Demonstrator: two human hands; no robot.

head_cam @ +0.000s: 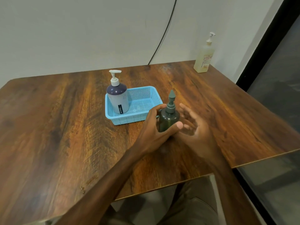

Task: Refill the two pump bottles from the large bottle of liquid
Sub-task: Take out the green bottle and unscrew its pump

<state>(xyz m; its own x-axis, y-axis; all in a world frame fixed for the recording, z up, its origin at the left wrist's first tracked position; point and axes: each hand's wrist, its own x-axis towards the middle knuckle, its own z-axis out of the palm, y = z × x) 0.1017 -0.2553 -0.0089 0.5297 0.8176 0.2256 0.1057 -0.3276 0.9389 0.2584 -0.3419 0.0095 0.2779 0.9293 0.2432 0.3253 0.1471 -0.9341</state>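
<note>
my left hand point(152, 127) fingers wrap the dark pump bottle point(168, 118) on the worktop point(65, 127) beside the blue basket point(142, 95), hiding its base, while my blurred right hand point(194, 125) fingers spread wide alongside.

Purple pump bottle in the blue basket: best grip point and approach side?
Grip the purple pump bottle around its straight body, from the left: it stands upright in the blue basket's left end, so that side is clear. The thin white pump neck is a poor hold.
</note>
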